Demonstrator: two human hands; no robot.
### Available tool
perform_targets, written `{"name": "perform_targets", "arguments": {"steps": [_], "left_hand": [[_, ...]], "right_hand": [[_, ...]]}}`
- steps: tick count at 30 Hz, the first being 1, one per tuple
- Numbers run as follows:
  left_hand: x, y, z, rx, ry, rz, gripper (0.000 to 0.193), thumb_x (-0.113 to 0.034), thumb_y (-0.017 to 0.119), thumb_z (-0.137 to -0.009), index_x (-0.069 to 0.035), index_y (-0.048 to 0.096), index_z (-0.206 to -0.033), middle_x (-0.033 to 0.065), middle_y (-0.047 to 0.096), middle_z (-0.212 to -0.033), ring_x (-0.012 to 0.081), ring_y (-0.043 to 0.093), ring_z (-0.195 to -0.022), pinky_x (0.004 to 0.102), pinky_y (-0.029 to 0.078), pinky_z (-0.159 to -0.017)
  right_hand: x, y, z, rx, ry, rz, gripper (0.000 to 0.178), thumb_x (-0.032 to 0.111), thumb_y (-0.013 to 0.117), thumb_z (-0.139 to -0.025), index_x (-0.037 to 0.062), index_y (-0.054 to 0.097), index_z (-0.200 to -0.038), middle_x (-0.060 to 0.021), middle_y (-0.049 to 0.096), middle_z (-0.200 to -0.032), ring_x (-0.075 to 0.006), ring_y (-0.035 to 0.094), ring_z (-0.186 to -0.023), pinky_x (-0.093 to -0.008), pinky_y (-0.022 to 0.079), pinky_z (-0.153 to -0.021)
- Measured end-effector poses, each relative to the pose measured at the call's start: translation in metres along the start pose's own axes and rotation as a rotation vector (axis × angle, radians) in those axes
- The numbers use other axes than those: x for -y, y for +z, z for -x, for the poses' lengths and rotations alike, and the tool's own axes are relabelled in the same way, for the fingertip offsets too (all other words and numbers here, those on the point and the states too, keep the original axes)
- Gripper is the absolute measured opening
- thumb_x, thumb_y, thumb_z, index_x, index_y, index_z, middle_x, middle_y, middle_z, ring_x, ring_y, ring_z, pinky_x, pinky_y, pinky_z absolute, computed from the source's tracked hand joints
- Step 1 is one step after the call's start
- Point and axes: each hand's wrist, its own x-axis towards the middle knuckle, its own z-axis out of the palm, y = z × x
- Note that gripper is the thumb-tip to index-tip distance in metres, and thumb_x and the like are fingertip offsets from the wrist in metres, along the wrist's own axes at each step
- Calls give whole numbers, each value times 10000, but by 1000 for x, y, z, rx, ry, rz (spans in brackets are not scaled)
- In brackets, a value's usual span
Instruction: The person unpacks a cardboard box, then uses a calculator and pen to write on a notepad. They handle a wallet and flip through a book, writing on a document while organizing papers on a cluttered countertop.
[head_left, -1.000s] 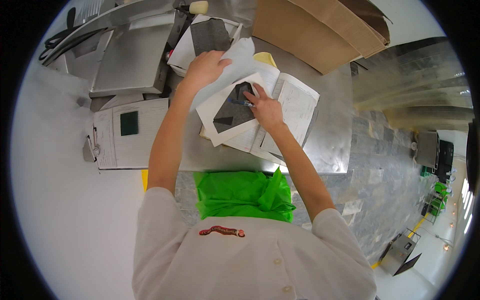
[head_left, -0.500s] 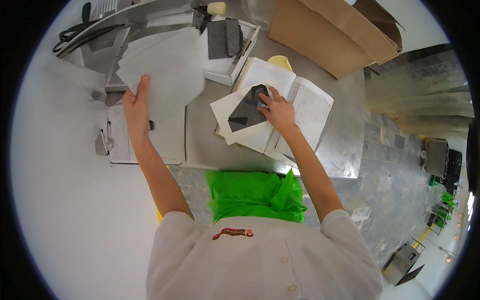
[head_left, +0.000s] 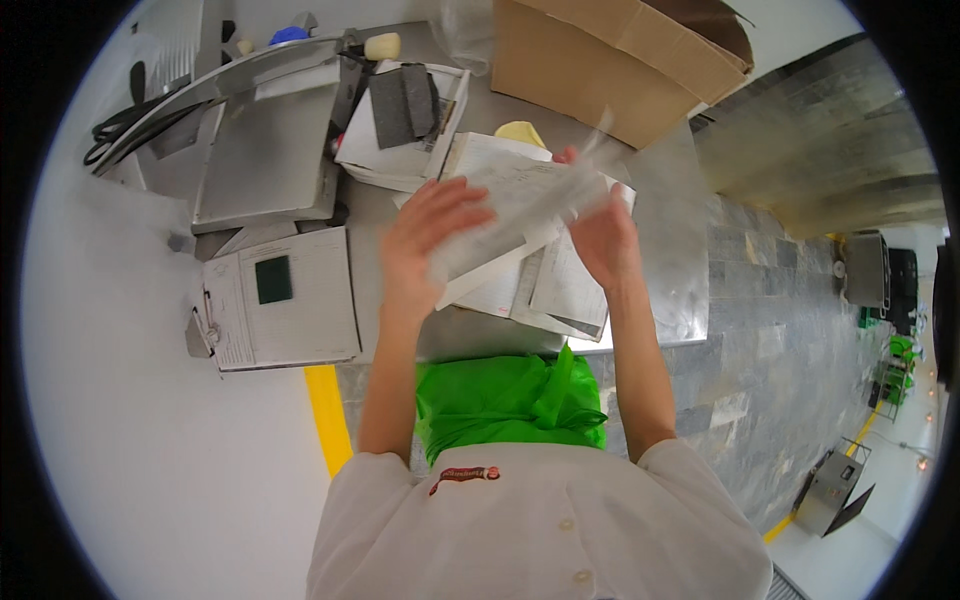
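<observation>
A stack of white paper sheets point(head_left: 515, 215), smeared by motion, is tilted between my hands above an open notebook point(head_left: 572, 282). My right hand point(head_left: 605, 240) grips the stack at its right side, the fingers partly hidden by blur. At the left side of the stack is my left hand point(head_left: 425, 245), fingers stretched out and blurred over the paper's edge; its thumb is hidden. The notebook lies on a metal table point(head_left: 660, 290), its pages mostly covered by the sheets. No dark pieces show on it now.
On the left lie a clipboard point(head_left: 315, 318) with a dark green square point(head_left: 273, 280) and a metal scale-like plate point(head_left: 265, 150). Behind stand a white box point(head_left: 385, 165) with dark grey pads point(head_left: 404, 105) and a cardboard box point(head_left: 590, 75). A green bag-like cover point(head_left: 500, 400) hangs before me.
My left hand has brought the paper stack rightward from above the metal plate to the notebook. My right hand has left the card with dark pieces, now out of sight, and grips the stack.
</observation>
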Motion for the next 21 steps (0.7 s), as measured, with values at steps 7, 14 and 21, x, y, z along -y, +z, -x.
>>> {"name": "perform_targets", "arguments": {"steps": [7,14,21], "left_hand": [[1,37,40,551,446,-347,487,-123,636,-666,-309,590,-1115,15,405,-1339,247,326,-1263,467,227,-1055],[8,17,5,465,-287,288,617,-168,713,-656,-55,492,-1221,169,228,-1407,318,232,-1299,417,234,-1048],[52,40,-9,416,-1113,709,360,-157,715,-729,8,606,-1031,102,631,-952,168,607,-841,273,475,-746]], "right_hand": [[18,-64,20,164,495,374,453,222,582,-832,-42,487,-1188,-100,593,-1078,-158,581,-958,-293,464,-845],[29,-63,15,375,517,685,371,45,561,-791,-15,524,-1156,-64,603,-1029,-111,562,-905,-246,441,-824],[43,-59,-1,447,551,784,323,80,570,-795,10,557,-1111,-68,602,-1027,-110,539,-952,-266,435,-829]]}}
